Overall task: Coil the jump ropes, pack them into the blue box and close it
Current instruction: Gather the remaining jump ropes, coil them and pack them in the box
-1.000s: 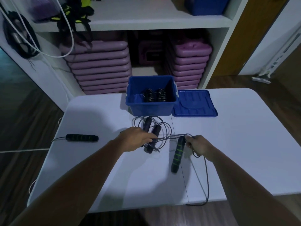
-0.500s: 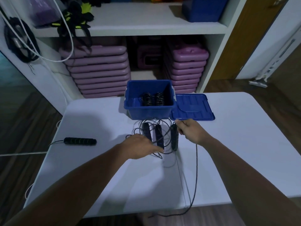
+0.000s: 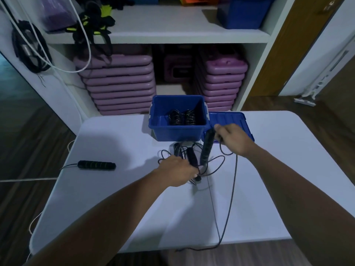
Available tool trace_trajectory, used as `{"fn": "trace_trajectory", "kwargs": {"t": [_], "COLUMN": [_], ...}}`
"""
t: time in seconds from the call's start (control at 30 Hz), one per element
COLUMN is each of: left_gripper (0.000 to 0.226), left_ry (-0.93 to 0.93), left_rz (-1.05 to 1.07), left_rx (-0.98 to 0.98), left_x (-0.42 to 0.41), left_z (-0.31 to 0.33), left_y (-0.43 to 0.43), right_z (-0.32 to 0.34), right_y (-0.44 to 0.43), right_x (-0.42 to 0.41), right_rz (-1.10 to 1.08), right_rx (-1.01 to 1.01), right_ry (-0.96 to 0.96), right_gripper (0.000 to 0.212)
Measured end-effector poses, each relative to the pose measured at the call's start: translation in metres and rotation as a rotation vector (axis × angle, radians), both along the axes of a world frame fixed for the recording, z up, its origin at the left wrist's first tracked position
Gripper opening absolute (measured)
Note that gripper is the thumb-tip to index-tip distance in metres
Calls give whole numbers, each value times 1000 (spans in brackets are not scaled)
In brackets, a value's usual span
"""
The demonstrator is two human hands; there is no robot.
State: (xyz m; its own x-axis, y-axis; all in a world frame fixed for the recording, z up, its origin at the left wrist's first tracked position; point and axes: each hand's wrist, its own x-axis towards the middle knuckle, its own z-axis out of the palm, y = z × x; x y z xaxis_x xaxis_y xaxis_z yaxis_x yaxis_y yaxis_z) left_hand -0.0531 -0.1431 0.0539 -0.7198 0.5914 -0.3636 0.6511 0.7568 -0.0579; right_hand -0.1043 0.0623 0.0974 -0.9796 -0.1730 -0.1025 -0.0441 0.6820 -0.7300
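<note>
Blue plastic makes the blue box [image 3: 176, 134], which stands open at the far side of the worktop [image 3: 115, 189]. Its lid [image 3: 237, 119] lies flat just beside it on the right. Two coiled ropes [image 3: 181, 118] already lie inside, so part of the packing is done.

On the worktop in front of the box lies a rope bundle [image 3: 191, 156], two dark handles with thin loops around them. The left hand [image 3: 177, 172] has its fingers curled on the near end of it. The right hand [image 3: 231, 140] pinches with its fingers the top end of a striped handle [image 3: 206, 148], lifted and tilted beside the box. Its cord [image 3: 233, 185] is thin and limp. It runs loose over the front edge of the worktop, not coiled.

A loose handle [image 3: 97, 165] with green marks lies well apart on the left, and its cord goes off the edge. I judge the task about half done: this rope must be coiled, the bundle and perhaps more packed, and the lid put on.
</note>
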Motion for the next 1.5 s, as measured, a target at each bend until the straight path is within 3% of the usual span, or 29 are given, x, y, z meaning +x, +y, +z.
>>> {"fn": "trace_trajectory", "kwargs": {"t": [0.17,0.27,0.33,0.43,0.5,0.6,0.77,0.9,1.1,1.27,1.4,1.5], "left_gripper": [25,34,29,21,15,14,16,18,35,38,38,39], "left_ry": [47,104,157,217,235,277,289,273,197,147,151,148], "left_rz": [114,297,428,549,574,589,615,659,734,772,769,770], "left_rx": [-52,-58,-36,-19,-30,-24,-15,-6,59,60,51,51], "left_x": [-10,-25,-35,-43,-43,-41,-33,-30,-25,-22,-21,-22], "left_z": [-12,-12,-11,-9,-9,-14,-19,-19,-18,-21,-20,-22], "left_y": [-31,-64,-88,-113,-122,-129,-121,-112,-104,-100,-95,-94], "right_z": [22,29,21,-14,-41,-76,-111,-133,-159,-161,-165,-166], "right_y": [27,49,62,74,75,71,50,37,36,37,44,50], "right_x": [-10,-14,-15,-11,-2,18,43,57,67,72,73,68], "right_rz": [-329,-452,-467,-421,-387,-294,-181,7,-67,-230,-39,242], "right_rx": [-294,-252,-107,192,289,358,456,651,751,685,883,880], "right_ry": [225,328,316,277,222,161,64,32,-51,61,281,443], "right_gripper": [48,48,52,47,43,56,52,26,35,52,87,70]}}
